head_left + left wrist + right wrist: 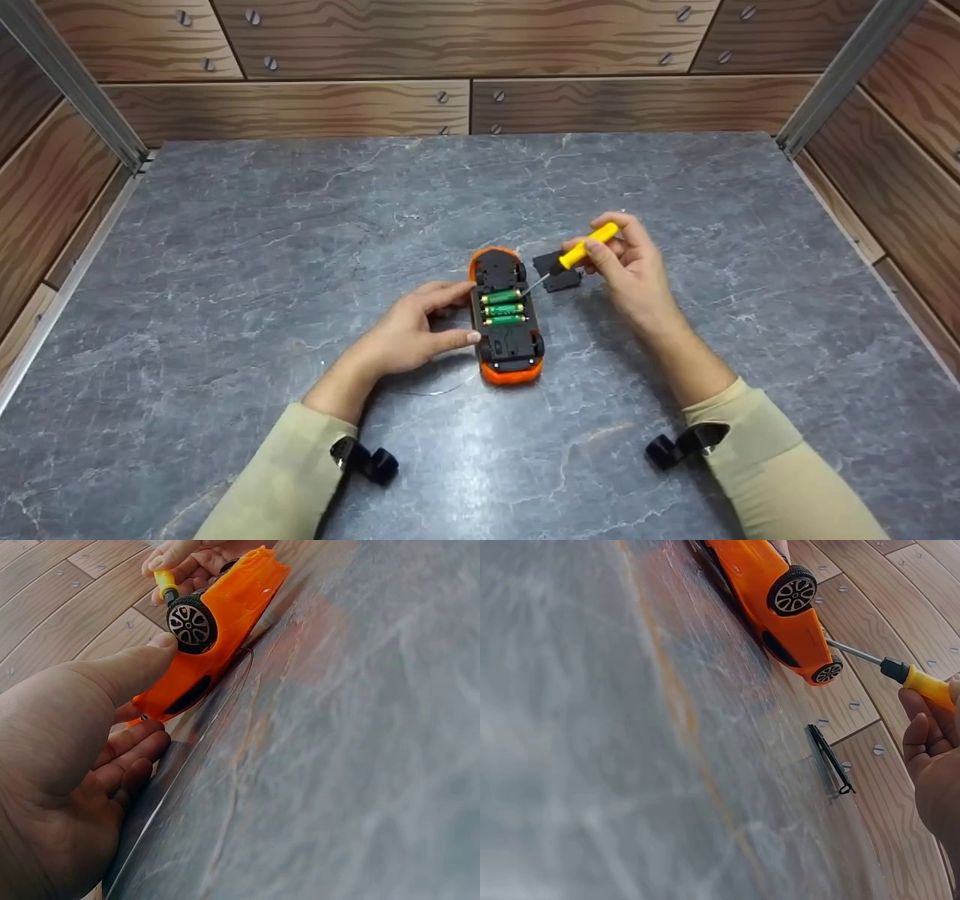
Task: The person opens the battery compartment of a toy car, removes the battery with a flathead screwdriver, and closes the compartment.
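Grey table (300, 202) ringed by wood-look walls (480, 37)

The table has a marbled grey top crossed by pale veins, with a few brownish streaks and a white glare (465, 457) near the front middle. Dark lines split the walls into brown, wavy-grained planks (285, 107). Slotted screw heads (253, 16) show near the plank ends. A grey metal post (82, 82) stands at the far left corner, another post (855, 71) at the far right. A pale strip (75, 285) edges the left side.

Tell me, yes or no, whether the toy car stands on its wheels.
No, the toy car lies upside down in the head view, its black underside facing up with three green batteries showing.
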The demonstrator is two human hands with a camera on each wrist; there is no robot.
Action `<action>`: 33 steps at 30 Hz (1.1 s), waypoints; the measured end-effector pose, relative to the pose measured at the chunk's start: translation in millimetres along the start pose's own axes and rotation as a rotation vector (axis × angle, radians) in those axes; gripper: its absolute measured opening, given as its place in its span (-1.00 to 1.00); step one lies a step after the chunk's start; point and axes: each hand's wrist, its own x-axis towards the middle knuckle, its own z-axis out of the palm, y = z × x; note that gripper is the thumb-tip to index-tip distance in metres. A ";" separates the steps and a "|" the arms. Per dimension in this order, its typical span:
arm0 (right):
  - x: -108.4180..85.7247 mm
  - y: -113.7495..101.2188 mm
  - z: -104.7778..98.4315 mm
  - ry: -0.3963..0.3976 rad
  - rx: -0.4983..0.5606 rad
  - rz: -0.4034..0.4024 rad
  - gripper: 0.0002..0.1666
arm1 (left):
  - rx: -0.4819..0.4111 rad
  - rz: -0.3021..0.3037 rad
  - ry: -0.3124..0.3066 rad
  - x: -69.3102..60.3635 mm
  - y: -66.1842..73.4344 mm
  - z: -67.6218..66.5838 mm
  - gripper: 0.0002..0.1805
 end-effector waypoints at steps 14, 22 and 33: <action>1.2 -3.6 -1.2 -0.018 -0.027 -0.089 -0.70 | 0.004 -0.002 -0.001 -0.4 -2.3 0.3 -0.14; -2.4 -11.3 6.3 -0.061 -0.101 -0.126 -0.70 | -0.004 0.004 -0.004 -0.5 -3.4 0.1 -0.15; -4.8 -15.7 7.9 -0.078 -0.148 -0.187 -0.73 | 0.004 0.009 -0.001 -0.1 -1.0 -0.1 -0.16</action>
